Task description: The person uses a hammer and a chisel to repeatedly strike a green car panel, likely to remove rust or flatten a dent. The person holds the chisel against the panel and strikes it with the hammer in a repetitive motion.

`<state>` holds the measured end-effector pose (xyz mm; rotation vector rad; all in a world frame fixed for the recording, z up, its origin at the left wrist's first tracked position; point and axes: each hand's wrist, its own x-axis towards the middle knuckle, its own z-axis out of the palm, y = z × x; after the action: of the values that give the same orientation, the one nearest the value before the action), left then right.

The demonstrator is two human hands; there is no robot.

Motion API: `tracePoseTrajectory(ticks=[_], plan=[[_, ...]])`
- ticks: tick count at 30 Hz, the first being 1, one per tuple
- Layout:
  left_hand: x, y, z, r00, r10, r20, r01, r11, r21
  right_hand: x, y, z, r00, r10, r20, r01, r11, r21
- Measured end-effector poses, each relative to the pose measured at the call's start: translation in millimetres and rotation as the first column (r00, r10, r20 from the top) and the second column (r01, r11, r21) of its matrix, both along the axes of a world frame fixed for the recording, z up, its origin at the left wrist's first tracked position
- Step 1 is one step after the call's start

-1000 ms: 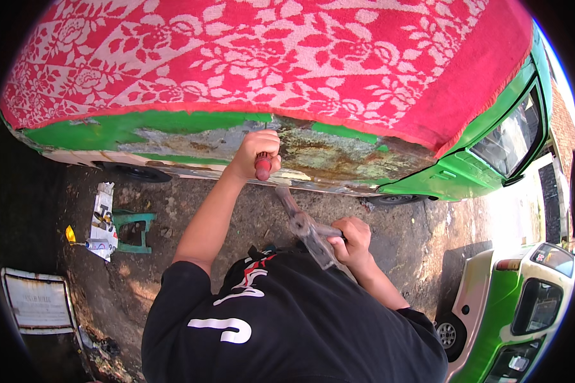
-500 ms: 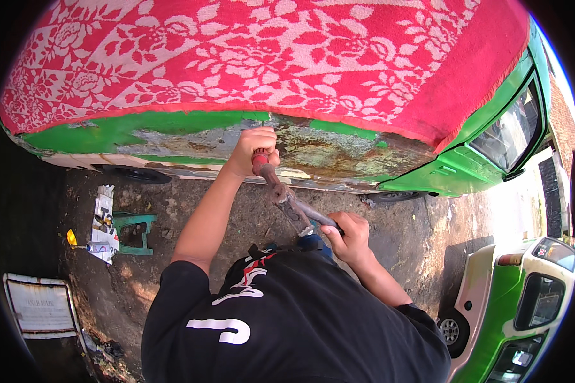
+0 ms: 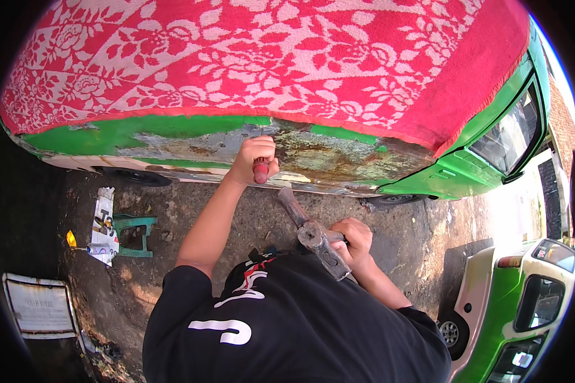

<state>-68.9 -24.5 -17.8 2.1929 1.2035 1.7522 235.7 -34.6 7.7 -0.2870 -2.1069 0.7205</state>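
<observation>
Held against the van's side, my left hand (image 3: 253,158) is closed round a red-handled tool (image 3: 260,170). Its red butt points back toward me, and its far end is hidden by the fist. My right hand (image 3: 354,242) grips the handle of a hammer (image 3: 312,235) with a worn grey metal head. That head hangs in front of my torso, apart from the red butt. Near the left fist, the van's side panel (image 3: 338,153) is scraped to patchy grey and rusty metal, with green paint (image 3: 191,123) left in places.
A red and pale floral cloth (image 3: 249,57) drapes over the van. On the ground to the left are a green stool (image 3: 135,235), a printed sheet (image 3: 104,223) and a spray can (image 3: 97,249). A framed white panel (image 3: 41,306) stands lower left; another green and white vehicle (image 3: 498,306) is at right.
The hammer head has swung back from beside the red butt toward my torso, down and to the right. My left hand stays nearly in place with its tool.
</observation>
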Motion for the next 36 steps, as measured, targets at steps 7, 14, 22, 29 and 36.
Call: tracePoseTrajectory(ticks=[7,14,22,29,36], plan=[[5,-7,8,0.999,-0.031,-0.044,0.033,0.998,0.047,8,-3,-14,0.985,-0.100,0.139,0.113,0.990,-0.089],[2,-5,7,0.998,-0.055,-0.039,0.057,0.997,0.055,6,-4,-17,0.980,-0.134,0.146,0.157,0.975,-0.159],[2,-6,9,0.995,-0.057,-0.078,0.061,0.997,0.037,6,-2,-18,0.983,-0.130,0.127,0.151,0.973,-0.173],[3,-6,12,0.996,-0.027,-0.087,0.029,0.999,0.015,5,-4,-15,0.983,-0.106,0.148,0.131,0.977,-0.170],[4,-4,18,0.995,-0.018,-0.102,0.017,1.000,-0.006,4,0,-3,0.993,-0.022,0.117,0.026,0.999,-0.029]])
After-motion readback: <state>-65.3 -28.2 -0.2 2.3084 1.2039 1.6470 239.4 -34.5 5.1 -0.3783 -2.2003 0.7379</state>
